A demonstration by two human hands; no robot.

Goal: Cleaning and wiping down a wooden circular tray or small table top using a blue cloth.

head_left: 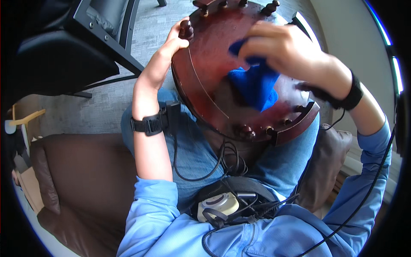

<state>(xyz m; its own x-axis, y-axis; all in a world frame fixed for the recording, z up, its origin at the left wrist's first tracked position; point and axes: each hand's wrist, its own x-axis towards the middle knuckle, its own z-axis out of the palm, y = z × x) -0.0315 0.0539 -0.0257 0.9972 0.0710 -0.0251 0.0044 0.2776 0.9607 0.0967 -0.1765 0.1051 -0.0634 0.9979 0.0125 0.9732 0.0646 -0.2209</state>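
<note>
Right hand point(282, 47): fingers closed on a crumpled bright-blue soft cloth point(258, 89). Hand's blurred, so I can't read each fingertip. The cloth's lower folds seem to lie against the wood.

Left hand point(165, 52): clamped on the upper-left edge of a glossy dark red-brown round wooden piece point(209, 55), thumb beside a dark turned wooden knob point(186, 31). The piece sits over the knees of the blue jeans point(192, 156); I can't see what bears it underneath. Short turned wooden pegs point(247, 132) stand round its rim, a curved dark wooden rail point(299, 126) along its lower-right edge.

Risks, my call: cloth snags on a peg or the rail if swept too near the rim. Piece could tip or slide if the right hand presses hard on the far side, as I see only the left hand steadying it. Loops of thin black cable point(224, 150) just below the near edge could catch on a peg.

Edges and room: best space for the cloth looks to be the bare wood to its left. Right side's tighter, with a pale wall point(355, 47) beyond the forearm. Upper left, a black metal-framed chair point(112, 48) stands near the left hand; shifting the piece that way might bump it. Brown leather sofa point(90, 175) lower left.
</note>
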